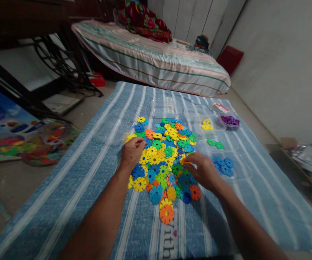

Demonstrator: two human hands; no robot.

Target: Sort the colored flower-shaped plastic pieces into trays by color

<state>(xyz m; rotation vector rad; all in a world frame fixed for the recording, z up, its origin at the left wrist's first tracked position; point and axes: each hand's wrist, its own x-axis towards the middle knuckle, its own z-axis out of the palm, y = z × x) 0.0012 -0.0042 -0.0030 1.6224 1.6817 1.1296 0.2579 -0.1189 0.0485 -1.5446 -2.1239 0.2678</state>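
Note:
A heap of notched, flower-shaped plastic discs (156, 159) in yellow, blue, green and orange lies spread over the striped cloth. My left hand (131, 153) hovers at the heap's left side, thumb and fingers pinched together; whatever is between them is too small to make out. On the right side of the heap, my right hand (203, 168) pinches an orange disc (183, 160) at its fingertips. Clear trays to the right hold sorted discs: blue discs (223, 167) closest to my right hand, then green discs (214, 143), yellow discs (206, 125) and purple discs (229, 122).
A clear plastic container (159, 108) stands behind the heap, and a small red-and-white packet (220, 107) lies at the far right. Beyond the cloth-covered table (91, 173) is a bed (156, 65). A bag of colourful pieces (46, 144) sits on the left.

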